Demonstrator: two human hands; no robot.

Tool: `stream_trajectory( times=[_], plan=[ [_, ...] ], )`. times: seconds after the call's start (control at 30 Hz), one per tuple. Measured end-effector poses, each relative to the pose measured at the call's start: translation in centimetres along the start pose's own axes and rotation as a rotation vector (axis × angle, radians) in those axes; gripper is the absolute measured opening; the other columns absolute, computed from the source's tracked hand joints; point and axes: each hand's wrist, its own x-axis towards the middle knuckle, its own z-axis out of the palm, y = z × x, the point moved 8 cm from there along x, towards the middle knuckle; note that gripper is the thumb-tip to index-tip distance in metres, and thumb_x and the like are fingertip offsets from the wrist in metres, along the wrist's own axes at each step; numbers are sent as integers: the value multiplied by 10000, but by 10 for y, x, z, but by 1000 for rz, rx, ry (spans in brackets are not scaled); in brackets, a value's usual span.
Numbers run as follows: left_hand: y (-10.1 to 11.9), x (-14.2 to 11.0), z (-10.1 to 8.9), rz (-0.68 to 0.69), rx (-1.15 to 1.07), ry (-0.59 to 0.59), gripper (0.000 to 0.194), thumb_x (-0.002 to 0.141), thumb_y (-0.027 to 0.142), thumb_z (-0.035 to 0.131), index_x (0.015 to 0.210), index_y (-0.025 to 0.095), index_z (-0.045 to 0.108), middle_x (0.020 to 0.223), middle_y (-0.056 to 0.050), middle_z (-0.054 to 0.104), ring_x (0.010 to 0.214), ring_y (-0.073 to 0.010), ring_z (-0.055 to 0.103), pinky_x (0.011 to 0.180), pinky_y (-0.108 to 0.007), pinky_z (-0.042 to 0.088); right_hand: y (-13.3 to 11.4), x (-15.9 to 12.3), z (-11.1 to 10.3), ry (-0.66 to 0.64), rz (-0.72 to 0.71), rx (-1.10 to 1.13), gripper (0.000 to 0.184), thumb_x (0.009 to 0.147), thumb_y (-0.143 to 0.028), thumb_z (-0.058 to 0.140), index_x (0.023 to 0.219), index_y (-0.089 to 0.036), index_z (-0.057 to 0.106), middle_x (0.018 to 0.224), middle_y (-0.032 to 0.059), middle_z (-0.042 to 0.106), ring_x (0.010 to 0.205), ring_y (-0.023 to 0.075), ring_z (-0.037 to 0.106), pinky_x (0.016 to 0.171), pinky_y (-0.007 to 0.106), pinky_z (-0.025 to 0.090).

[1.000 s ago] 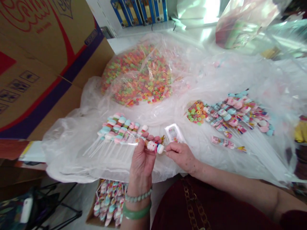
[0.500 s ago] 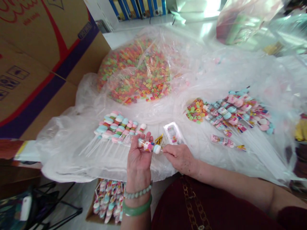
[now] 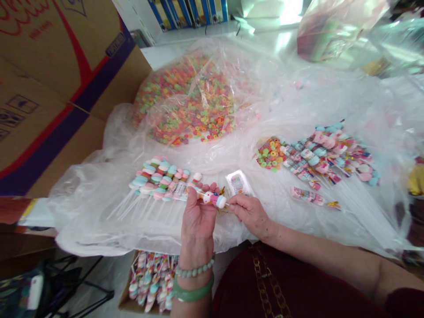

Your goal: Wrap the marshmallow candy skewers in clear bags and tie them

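Observation:
My left hand (image 3: 198, 221) holds a wrapped candy skewer (image 3: 213, 199) with pastel marshmallow pieces, palm turned up, just above the table's front edge. My right hand (image 3: 251, 213) pinches the skewer's right end, where a gold twist tie shows. Just left of my hands lies a pile of unwrapped marshmallow skewers (image 3: 159, 176) with white sticks. A stack of small printed clear bags (image 3: 237, 183) lies right behind my hands.
A big clear bag of coloured ring candies (image 3: 192, 106) sits at the back. Wrapped skewers (image 3: 326, 154) and loose rings (image 3: 270, 154) lie at the right. A cardboard carton (image 3: 49, 84) stands left. A box of finished skewers (image 3: 150, 282) sits below the table.
Both hands stay on the skewer with small finger shifts; the skewer has turned slightly in my left hand. The view has drifted a little.

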Motion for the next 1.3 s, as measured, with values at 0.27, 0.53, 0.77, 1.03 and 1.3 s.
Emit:
stream_trajectory(
  times=[0.27,0.53,0.77,1.03,1.3],
  plan=[
    [5,-1,12,185,52,-81,165,859,346,613,823,186,629,729,11,631,829,-153,665,870,-334,510,-5,-6,10,-32,-149,-270,200,900,-268,475,829,-223,656,702,2,624,657,131,539,638,246,353],
    [-20,-1,15,55,141,-147,233,814,400,661,809,169,633,735,4,632,720,-134,652,839,-339,536,-2,0,-4,52,8,9,186,869,-300,487,743,-218,597,573,-33,490,588,127,474,588,238,350],
    [0,-1,10,66,227,-218,270,669,347,800,829,168,676,780,-19,691,791,-193,688,778,-331,552,8,12,-8,-18,154,117,131,791,-241,543,672,-211,590,517,-52,451,567,119,459,549,224,314],
    [-16,-15,9,62,215,-199,272,664,333,799,806,138,674,756,-23,684,673,-115,645,655,-215,531,-21,8,2,31,-49,-182,183,858,-241,507,696,-202,582,735,-8,599,698,137,535,676,256,360],
    [-4,-27,-3,85,180,-177,294,665,347,793,812,141,644,776,-32,675,733,-157,663,691,-280,548,-29,-9,3,-34,-100,-144,144,826,-174,550,698,-185,616,694,-22,591,698,125,548,681,237,377]
  ],
)
